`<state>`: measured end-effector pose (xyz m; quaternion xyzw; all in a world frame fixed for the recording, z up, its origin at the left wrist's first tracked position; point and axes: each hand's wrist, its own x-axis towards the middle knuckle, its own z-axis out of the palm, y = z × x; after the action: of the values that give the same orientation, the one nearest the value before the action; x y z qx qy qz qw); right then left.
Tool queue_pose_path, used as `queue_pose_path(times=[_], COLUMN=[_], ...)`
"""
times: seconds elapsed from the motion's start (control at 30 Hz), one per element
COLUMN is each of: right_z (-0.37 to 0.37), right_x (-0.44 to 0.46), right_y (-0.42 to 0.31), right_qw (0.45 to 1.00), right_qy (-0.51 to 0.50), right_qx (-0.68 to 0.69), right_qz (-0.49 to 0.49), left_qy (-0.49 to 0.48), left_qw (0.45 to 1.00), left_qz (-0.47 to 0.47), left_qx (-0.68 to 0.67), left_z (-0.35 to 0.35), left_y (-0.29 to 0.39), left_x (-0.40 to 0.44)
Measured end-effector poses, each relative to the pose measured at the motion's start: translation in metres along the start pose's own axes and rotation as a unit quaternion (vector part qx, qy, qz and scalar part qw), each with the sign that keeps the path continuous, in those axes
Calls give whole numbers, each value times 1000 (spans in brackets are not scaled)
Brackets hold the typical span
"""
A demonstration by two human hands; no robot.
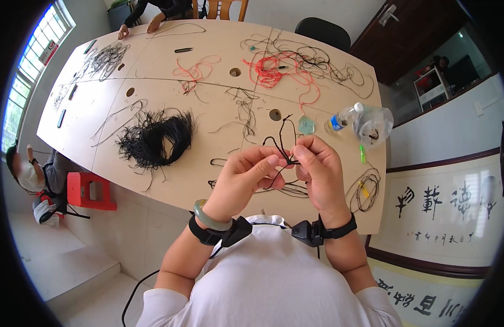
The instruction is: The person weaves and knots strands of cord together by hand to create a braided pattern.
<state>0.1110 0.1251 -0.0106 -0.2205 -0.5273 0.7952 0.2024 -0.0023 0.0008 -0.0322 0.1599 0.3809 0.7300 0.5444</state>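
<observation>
Both hands are raised above the near edge of the table, close together, with a dark braided cord between them. My left hand pinches the cord between thumb and fingers. Against it, my right hand grips the same cord with thumb and forefinger. Loops of the cord stick up above the fingertips, and a crossing or knot sits between the two hands. Under the hands, more dark cords lie on the table, partly hidden by them.
A black bundle of cords lies left on the table. Red cord and tangled dark cord spread across the far side. A bottle, plastic bag and green lighter-like object stand right. Another person's hands rest far left.
</observation>
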Motion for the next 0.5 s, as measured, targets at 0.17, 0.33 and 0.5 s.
queue_pose_path(times=[0.17, 0.33, 0.5], right_z=[3, 3, 7], right_x=[1, 0, -2], right_y=[1, 1, 0], right_qw=[997, 995, 995], right_qy=[7, 7, 7], right_qx=[-60, -85, -86], right_qz=[-44, -49, -53], left_qy=[-30, -11, 16], left_qw=[998, 999, 1000], left_qz=[-7, -2, -6], left_qx=[47, 53, 5], left_z=[-3, -2, 2], left_y=[-2, -7, -6], left_x=[2, 2, 0])
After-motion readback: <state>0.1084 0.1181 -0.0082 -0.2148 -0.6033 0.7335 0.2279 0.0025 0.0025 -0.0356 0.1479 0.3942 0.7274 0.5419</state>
